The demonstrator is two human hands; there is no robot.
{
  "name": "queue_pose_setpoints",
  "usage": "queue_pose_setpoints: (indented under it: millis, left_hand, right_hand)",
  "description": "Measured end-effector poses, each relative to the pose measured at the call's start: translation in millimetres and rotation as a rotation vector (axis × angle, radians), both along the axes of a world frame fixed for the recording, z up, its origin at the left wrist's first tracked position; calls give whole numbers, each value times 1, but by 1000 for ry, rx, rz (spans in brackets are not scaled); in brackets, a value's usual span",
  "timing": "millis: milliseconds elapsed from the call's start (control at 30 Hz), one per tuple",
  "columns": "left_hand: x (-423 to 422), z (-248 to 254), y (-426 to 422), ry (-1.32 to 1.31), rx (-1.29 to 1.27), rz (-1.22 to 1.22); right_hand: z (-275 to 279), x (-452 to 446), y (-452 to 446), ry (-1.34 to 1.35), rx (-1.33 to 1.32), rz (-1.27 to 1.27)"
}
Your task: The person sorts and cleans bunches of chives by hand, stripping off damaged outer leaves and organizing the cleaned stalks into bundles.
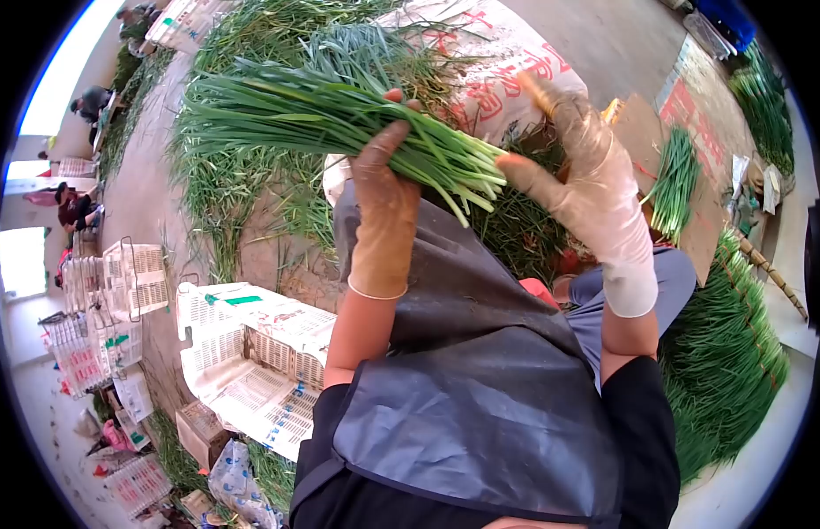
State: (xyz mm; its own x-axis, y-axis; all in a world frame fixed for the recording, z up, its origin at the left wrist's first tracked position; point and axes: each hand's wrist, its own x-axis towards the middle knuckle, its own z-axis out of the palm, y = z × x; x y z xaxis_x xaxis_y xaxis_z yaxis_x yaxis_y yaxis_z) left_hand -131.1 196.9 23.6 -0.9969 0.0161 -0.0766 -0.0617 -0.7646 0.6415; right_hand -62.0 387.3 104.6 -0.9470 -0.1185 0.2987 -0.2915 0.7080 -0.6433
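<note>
My left hand (385,181), in a soiled thin glove, is wrapped round a bunch of garlic chives (287,110). The green leaves fan out to the left, while the pale stem ends point right. My right hand (586,167), gloved too, hovers just beyond those ends with thumb and fingers spread and nothing seen between them. Whether its thumb touches the stems, I cannot tell. Under the bunch, loose leaves and trimmings (238,189) lie heaped on the floor. A smaller bunch of chives (674,181) rests on cardboard (635,128) at the right.
To my left stands a white plastic crate (251,353), with stacked crates (106,291) farther off. A big pile of chives (727,361) lies at my right. Ahead is a white sack with red lettering (507,75). Other people (75,207) sit along the far left.
</note>
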Motion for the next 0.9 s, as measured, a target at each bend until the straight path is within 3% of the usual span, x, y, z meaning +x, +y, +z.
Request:
queue_pose_setpoints:
  millis: [33,167,233,367,433,500,533,567,633,667,733,767,833,867,900]
  left_hand:
    - [3,0,4,2,0,0]
    - [12,9,25,102,198,-188]
    - [16,12,27,55,303,-156]
    - [18,11,37,139,285,-147]
    - [18,13,37,84,363,-216]
    - [20,11,36,120,197,-214]
    - [25,-3,32,0,-73,-96]
    - [38,1,27,12,-66,-118]
    - [62,8,17,-22,-649,-172]
    - [62,9,24,-13,-654,-184]
    - [76,6,39,9,-494,-520]
    - [77,8,49,22,-462,-478]
    - [70,5,56,-39,-452,-441]
    - [69,5,55,-48,-459,-439]
    - [67,4,54,-16,-386,-442]
  right_hand:
    - [2,-1,-6,141,67,-32]
    - [-46,-16,-30,55,239,25]
    - [-56,-17,-27,-6,-37,51]
    - [-71,-12,-28,12,-196,-27]
    - [-70,-18,-21,-307,31,-133]
    - [-63,-25,-11,-297,24,-185]
    - [-60,-31,-7,-248,14,-288]
    - [-57,-35,-2,-195,3,-396]
    - [-51,-35,0,-174,36,-436]
    - [-51,-32,-5,-188,6,-452]
    - [-60,-19,-18,-193,-92,-436]
    - [-61,-10,-26,-314,-108,-422]
    - [-109,11,-42,127,-251,-291]
    - [-111,23,-43,119,-259,-289]
    - [-111,36,-39,134,-348,-132]
